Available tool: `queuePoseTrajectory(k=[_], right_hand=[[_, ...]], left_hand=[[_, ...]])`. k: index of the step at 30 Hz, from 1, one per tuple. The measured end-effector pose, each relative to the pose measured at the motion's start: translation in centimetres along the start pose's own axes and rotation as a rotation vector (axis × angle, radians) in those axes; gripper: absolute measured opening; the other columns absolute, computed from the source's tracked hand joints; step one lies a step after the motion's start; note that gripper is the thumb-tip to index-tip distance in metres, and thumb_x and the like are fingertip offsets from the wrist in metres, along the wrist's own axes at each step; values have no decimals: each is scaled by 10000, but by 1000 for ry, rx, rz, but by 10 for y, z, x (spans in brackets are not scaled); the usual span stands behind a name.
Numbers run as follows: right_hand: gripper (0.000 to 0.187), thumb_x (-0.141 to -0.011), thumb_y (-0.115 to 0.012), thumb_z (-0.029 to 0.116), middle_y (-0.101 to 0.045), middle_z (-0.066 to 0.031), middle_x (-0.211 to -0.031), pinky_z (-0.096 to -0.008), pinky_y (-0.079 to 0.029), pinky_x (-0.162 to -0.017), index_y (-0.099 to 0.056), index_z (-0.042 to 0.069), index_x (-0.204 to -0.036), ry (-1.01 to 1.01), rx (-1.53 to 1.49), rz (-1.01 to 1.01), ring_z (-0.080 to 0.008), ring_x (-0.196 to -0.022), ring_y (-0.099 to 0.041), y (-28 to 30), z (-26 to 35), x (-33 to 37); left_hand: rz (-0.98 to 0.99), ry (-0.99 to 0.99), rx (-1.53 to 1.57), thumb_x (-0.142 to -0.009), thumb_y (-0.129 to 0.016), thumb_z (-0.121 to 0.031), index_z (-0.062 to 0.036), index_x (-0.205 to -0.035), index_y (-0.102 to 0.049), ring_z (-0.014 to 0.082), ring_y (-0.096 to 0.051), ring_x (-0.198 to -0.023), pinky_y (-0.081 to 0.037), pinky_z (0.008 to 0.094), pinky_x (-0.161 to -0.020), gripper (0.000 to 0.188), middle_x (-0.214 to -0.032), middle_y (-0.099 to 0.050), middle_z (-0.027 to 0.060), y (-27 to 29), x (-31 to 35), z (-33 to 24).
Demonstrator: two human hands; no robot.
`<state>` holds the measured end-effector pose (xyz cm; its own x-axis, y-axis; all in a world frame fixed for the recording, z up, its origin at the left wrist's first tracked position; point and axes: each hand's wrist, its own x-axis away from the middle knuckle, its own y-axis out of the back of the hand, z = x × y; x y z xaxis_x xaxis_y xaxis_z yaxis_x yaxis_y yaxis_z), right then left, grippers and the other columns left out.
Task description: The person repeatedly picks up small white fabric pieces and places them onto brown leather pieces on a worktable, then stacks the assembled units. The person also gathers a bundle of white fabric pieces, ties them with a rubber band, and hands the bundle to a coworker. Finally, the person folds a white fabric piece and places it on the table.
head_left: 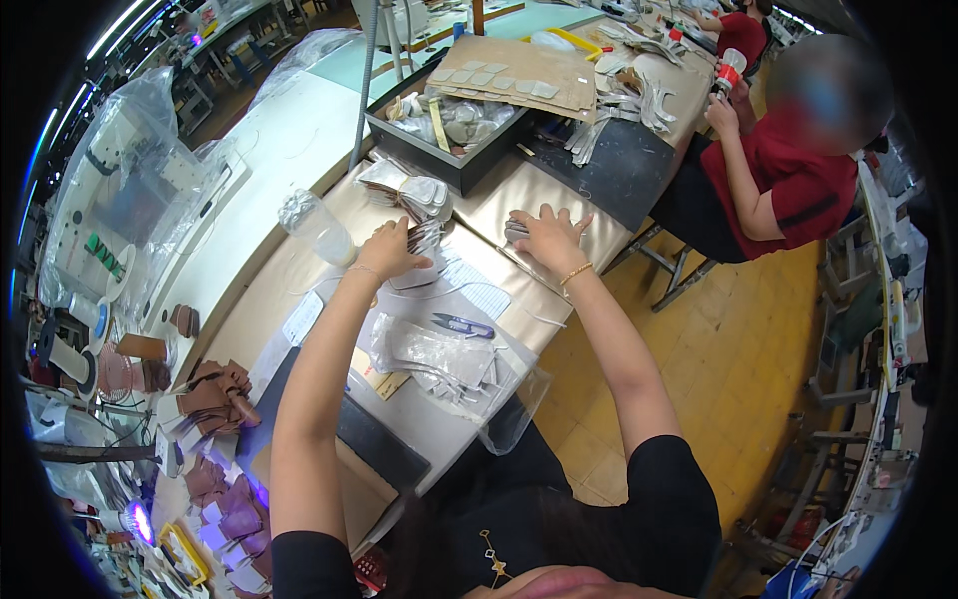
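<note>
Both my arms reach forward over the table. My left hand [393, 250] is closed around the edge of a small stack of thin brown-and-white cut pieces [426, 236]. To its right, my right hand [552, 242] grips a small stack of grey cut pieces [516, 231], its fingers partly hiding them. Beyond my left hand lies a bundle of pale cut pieces [424, 196]. Nearer to me are blue thread snips [463, 325] and a clear plastic bag [429, 351] with pale pieces in and around it.
A black tray [469, 170] of bagged parts stands ahead, with brown cardboard [519, 72] across it. A clear plastic bottle [317, 228] is left of my hands. Brown cut pieces [217, 391] and plastic-covered sewing machine [130, 190] lie further left. A co-worker in red [778, 180] sits at right.
</note>
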<state>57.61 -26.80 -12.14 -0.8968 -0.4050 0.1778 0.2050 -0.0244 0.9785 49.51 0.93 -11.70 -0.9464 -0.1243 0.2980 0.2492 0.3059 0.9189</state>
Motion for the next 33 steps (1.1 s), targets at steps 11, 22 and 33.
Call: queuePoseTrajectory(k=[11, 22, 33], right_hand=[[580, -789, -768, 276, -590, -142, -1126, -420, -477, -923, -551, 60, -1281, 238, -133, -183, -329, -1070, -569, -9, -10, 3], [472, -867, -688, 376, -637, -105, -1097, -440, -423, -901, -594, 85, -1226, 209, -5, -179, -283, -1026, -607, -11, -12, 7], [403, -863, -724, 262, -671, -133, -1116, -388, -469, -911, -628, 37, -1183, 177, -848, -421, -298, -1027, -640, 37, -3, 34]], left_hand=[[-32, -90, -46, -645, -863, -366, 21, -1232, -498, 407, -562, -1126, -470, 444, -984, 792, -1183, -554, 219, -16, 2, 5], [-280, -267, 114, -752, -794, -369, 10, -1274, -452, 404, -555, -1089, -451, 445, -957, 730, -1196, -555, 241, -47, 27, 23], [-369, -190, 372, -758, -821, -297, 38, -1165, -512, 310, -584, -943, -471, 383, -844, 611, -1034, -600, 190, -22, 39, 6]])
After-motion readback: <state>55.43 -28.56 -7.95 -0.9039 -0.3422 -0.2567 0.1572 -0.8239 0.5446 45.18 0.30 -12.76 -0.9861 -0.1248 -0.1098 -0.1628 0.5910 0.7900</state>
